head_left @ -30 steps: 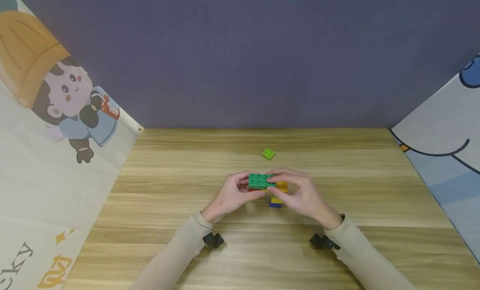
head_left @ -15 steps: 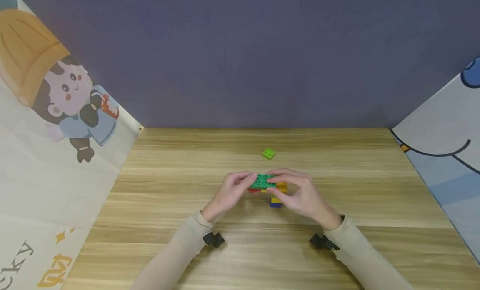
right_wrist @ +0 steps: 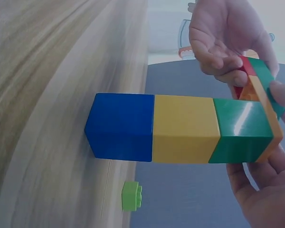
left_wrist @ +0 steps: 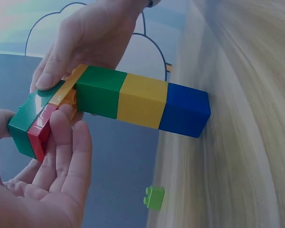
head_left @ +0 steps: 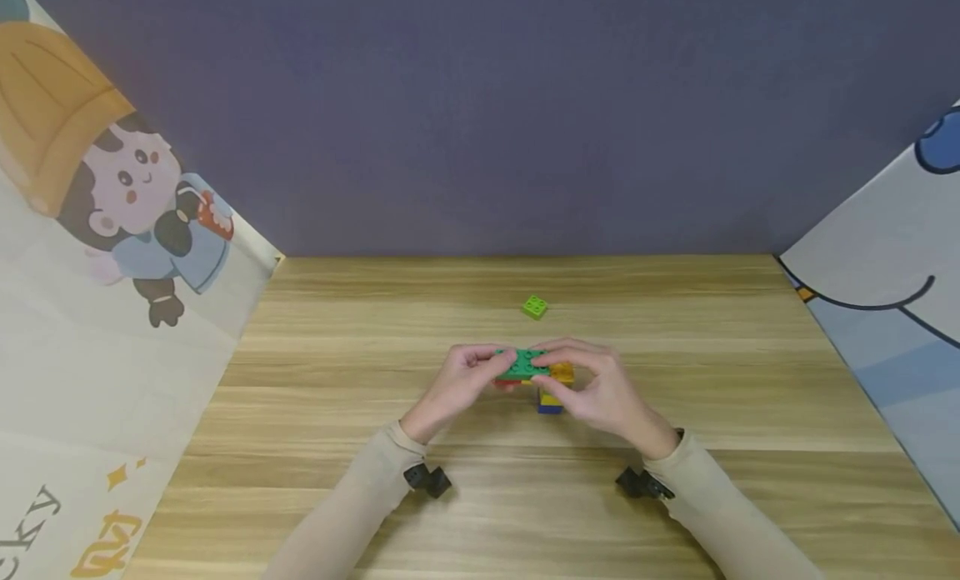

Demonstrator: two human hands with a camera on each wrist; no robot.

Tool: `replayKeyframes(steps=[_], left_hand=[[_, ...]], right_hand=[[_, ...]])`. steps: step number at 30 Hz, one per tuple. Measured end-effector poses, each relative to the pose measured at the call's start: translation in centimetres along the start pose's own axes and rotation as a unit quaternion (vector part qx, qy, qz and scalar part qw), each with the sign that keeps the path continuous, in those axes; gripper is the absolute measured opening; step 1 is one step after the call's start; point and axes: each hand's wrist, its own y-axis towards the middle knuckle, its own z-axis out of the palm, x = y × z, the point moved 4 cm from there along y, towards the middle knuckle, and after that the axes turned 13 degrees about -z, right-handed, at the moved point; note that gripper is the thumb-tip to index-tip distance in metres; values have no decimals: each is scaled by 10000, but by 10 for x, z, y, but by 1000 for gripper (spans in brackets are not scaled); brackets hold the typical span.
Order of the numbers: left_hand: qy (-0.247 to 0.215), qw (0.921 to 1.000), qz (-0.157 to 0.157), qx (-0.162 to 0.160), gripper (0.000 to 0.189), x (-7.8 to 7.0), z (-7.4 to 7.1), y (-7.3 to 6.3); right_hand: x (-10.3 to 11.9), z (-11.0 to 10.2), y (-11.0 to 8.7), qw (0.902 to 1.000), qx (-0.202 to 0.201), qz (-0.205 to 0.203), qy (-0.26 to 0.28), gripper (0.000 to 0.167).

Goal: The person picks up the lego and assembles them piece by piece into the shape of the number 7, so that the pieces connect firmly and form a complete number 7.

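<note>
A tower of stacked toy building bricks stands on the table: blue (left_wrist: 185,109) at the bottom, yellow (left_wrist: 142,100) in the middle, green (left_wrist: 102,91) above. A flat orange brick (right_wrist: 262,102) caps it and juts out towards the left hand. On top lies a long green brick (head_left: 525,367), with a red brick (left_wrist: 42,122) under its left end. My left hand (head_left: 459,390) pinches that end, thumb on the green brick's top and fingers beneath the red one. My right hand (head_left: 600,387) grips the green brick's right part between thumb and fingers.
A small lime-green brick (head_left: 535,307) lies on the wooden table (head_left: 360,313), beyond the hands. A dark panel (head_left: 525,130) rises at the table's back edge. Printed cloths stand at the left (head_left: 67,330) and right.
My left thumb has moved from in front of the green brick up onto its top, and the left fingers stay underneath. The right hand and the tower keep their places.
</note>
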Motion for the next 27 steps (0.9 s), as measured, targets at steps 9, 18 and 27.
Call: replayKeyframes(steps=[9, 18, 27], left_hand=[[-218, 9996, -106, -108, 39, -3, 5, 6], [159, 9986, -202, -459, 37, -5, 7, 4], [-6, 9984, -404, -385, 42, -5, 5, -3]], right_hand=[[-10, -3, -2, 9996, -100, -45, 254, 38], [-11, 1, -10, 9999, -108, 111, -6, 49], [-4, 6, -14, 9949, 123, 989, -171, 66]])
